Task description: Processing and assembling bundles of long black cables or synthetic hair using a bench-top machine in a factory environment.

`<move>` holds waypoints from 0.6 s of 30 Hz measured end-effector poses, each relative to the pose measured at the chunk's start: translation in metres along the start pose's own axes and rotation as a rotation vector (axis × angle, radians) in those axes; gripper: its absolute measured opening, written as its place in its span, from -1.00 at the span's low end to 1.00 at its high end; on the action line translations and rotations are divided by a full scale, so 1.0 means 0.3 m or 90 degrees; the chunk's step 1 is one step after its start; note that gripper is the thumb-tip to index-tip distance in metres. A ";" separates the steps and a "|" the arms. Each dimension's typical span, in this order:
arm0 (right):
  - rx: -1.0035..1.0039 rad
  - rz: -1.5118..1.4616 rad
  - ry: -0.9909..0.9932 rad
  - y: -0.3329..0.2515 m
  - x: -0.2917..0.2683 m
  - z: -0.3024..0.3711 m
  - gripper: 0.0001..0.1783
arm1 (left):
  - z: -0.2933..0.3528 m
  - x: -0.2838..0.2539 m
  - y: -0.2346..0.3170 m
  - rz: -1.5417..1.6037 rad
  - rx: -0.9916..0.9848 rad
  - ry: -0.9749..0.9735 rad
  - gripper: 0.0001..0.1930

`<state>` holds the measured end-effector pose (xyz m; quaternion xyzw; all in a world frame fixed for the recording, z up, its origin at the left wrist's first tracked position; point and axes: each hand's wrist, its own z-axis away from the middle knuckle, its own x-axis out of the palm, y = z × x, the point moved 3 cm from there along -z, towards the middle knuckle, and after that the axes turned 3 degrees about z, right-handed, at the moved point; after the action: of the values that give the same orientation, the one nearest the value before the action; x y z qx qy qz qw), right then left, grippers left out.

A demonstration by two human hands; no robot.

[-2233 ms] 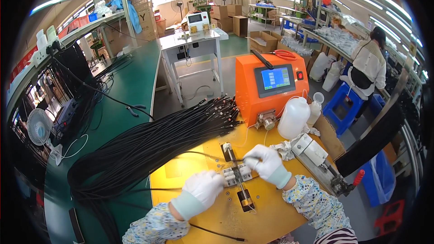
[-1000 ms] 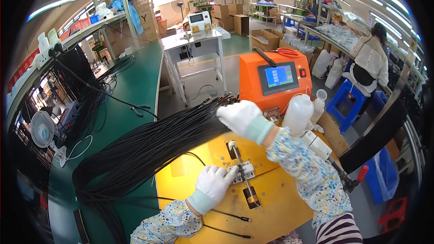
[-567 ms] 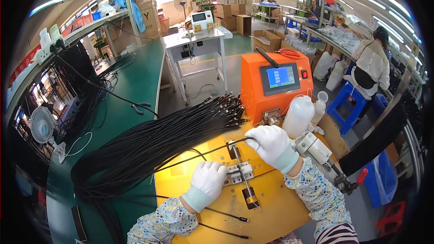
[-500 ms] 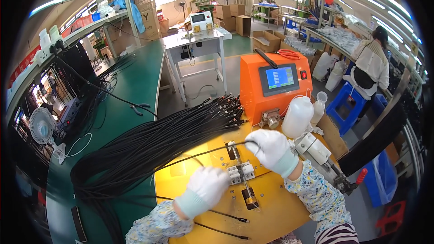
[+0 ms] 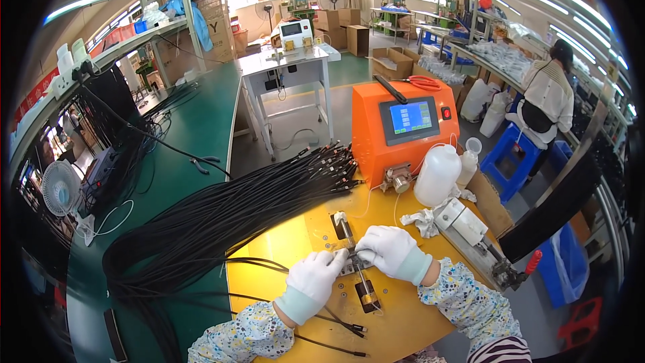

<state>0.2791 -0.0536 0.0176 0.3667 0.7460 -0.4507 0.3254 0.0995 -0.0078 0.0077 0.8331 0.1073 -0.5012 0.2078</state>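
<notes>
Left hand [image 5: 314, 281] and right hand [image 5: 391, 253], white-gloved, meet over metal fixture [image 5: 355, 269] on yellow counter [image 5: 282, 255]. Both grips pinched on thin black cable [image 5: 269, 263] laid across fixture. Cable bundle [image 5: 222, 222] lies left. Orange machine [image 5: 403, 128] behind; white bottle [image 5: 437, 175] beside it.

White knit gloves on both hands: left hand [image 5: 313, 281], right hand [image 5: 392, 251]. Pale green ribbed cuffs at the wrists (a shade off mint). Loose sleeve covers over both forearms, light cloth printed with small blue, yellow and red flowers. Under the right cover, near the lower edge, a strip of dark cloth with thin white stripes.
</notes>
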 end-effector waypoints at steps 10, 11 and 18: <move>-0.034 0.272 0.035 0.086 0.009 -0.267 -0.86 | 0.010 0.011 0.004 -0.135 0.062 -0.028 -0.54; -0.038 0.326 0.019 0.083 0.040 -0.326 -0.88 | 0.013 0.011 0.001 -0.136 0.062 -0.030 -0.54; -0.035 0.527 -0.129 0.185 0.157 -0.486 -0.88 | 0.005 0.018 0.011 -0.127 0.075 -0.008 -0.55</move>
<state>0.2788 0.1092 0.0108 0.5805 0.5114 -0.2959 0.5603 0.1022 -0.0116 0.0031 0.8261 0.1585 -0.5298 0.1083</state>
